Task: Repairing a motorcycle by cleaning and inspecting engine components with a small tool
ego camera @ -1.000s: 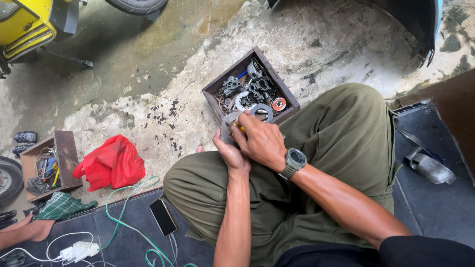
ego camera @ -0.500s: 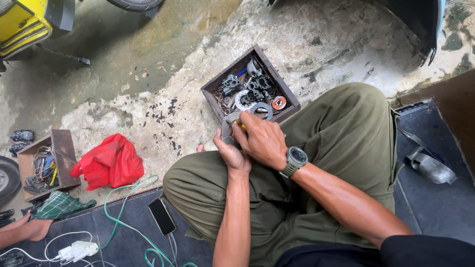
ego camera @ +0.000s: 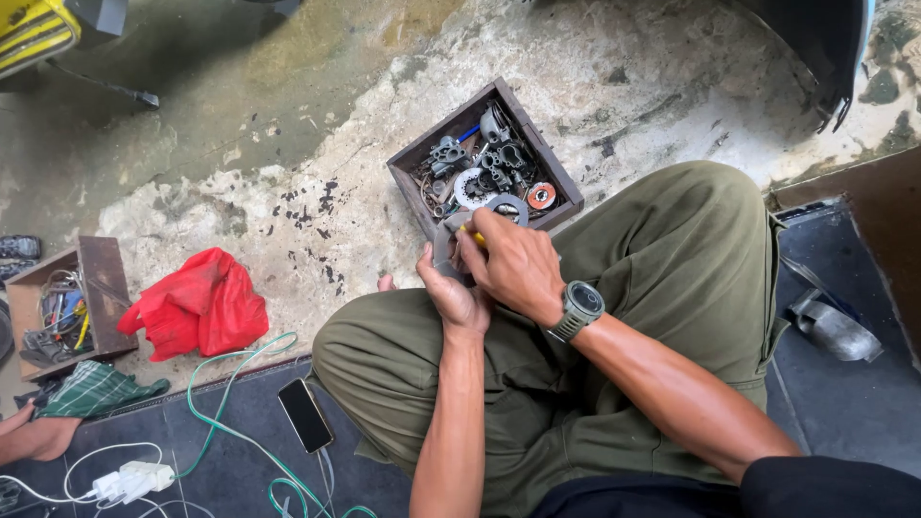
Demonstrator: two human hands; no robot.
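Note:
I sit cross-legged in olive trousers on a dark mat. My left hand [ego camera: 451, 293] grips a small grey metal part [ego camera: 444, 245] just above my knee. My right hand [ego camera: 513, 264], with a watch on its wrist, is closed around a yellow-handled tool [ego camera: 473, 236] whose tip meets that part. Directly beyond both hands stands a dark wooden box [ego camera: 549, 171] on the concrete, filled with several grey metal parts, rings and an orange disc. Most of the held part is hidden by my fingers.
A red plastic bag [ego camera: 197, 305] lies at the left beside a second wooden box [ego camera: 96, 278] of tools. A black phone [ego camera: 305, 414], green cable [ego camera: 230, 422] and white charger [ego camera: 134, 478] lie on the mat. Another person's foot [ego camera: 34, 436] shows at lower left. A metal piece [ego camera: 830, 326] lies right.
My hands stay together on the small part with only slight shifts of the fingers. The view has tilted a little; nothing else has moved.

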